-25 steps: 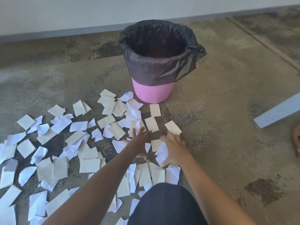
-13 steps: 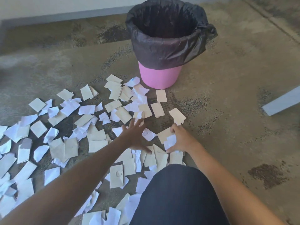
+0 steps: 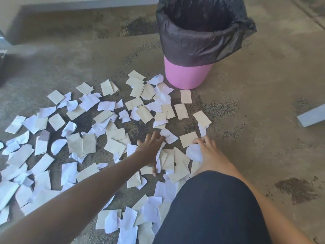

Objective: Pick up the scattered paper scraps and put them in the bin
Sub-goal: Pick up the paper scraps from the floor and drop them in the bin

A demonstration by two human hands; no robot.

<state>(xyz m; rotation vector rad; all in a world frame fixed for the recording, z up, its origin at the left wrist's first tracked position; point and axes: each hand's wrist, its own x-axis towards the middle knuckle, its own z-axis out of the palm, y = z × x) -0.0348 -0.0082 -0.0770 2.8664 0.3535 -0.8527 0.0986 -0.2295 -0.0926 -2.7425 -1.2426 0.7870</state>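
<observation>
Since a moment ago the right hand (image 3: pixel 208 154) has bunched white scraps (image 3: pixel 194 153) in its grip while the left hand (image 3: pixel 151 149), fingers spread, rakes more at 6 o'clock from the bin (image 3: pixel 188 74), so gathering has barely begun.

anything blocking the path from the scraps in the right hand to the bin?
Nothing visible. The right hand holds white scraps; between it and the pink bin lie only flat scraps on the floor. The bin's mouth is open, lined with a black bag.

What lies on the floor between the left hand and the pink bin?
In the head view, loose paper scraps lie between the left hand and the pink bin.
</observation>
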